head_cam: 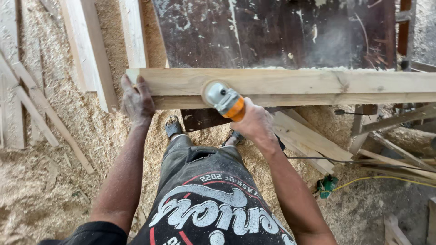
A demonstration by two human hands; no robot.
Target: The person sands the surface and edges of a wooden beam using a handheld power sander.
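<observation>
In the head view, the person stands over a long wooden plank (290, 86) that lies across a dark, stained worktable (281, 34) and runs from left to right through the scene. The plank is pale, with a visible knot toward the right and a lower edge that faces the person.

The right hand (256, 123) is closed around the orange body of a small angle grinder (223, 100). Its round disc end touches the near face of the plank, a little left of the middle. The left hand (136, 100) lies flat with the fingers spread on the left end of the plank, pressing on it and not gripping anything.

As for the progress, I judge that the sanding is in the middle of its course. A line of fine dust lies along the far top edge of the plank, and a light haze hangs above it, so some of the surface seems to be worked already. The part to the right of the tool looks still rather rough, but the view is not sharp enough to be sure how much remains.

On the floor there is thick sawdust (54, 190), with loose wooden slats (41, 104) at the left and more boards (309, 138) near the right. A yellow cable (386, 179) runs along the floor at the right.
</observation>
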